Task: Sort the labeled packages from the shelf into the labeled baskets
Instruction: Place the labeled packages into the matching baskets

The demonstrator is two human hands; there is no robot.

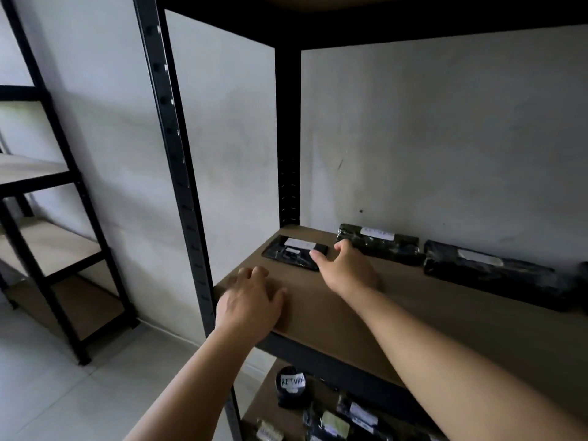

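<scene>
Left hand (249, 302) flat, fingers spread, on shelf board (429, 313) near-left edge. Right hand (345, 265) relaxed, fingertips at flat black package (294, 251); contact unclear.

Both bare forearms reached forward. The left hand (249, 302) lay flat with fingers spread and relaxed; the right hand (345, 268) stretched further, fingers open, gripping nothing.

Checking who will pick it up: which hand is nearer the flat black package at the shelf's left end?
Right. The right hand reaches its near right corner, fingertips at the flat black package; the left hand rests on the shelf board edge, nearer the camera.
</scene>
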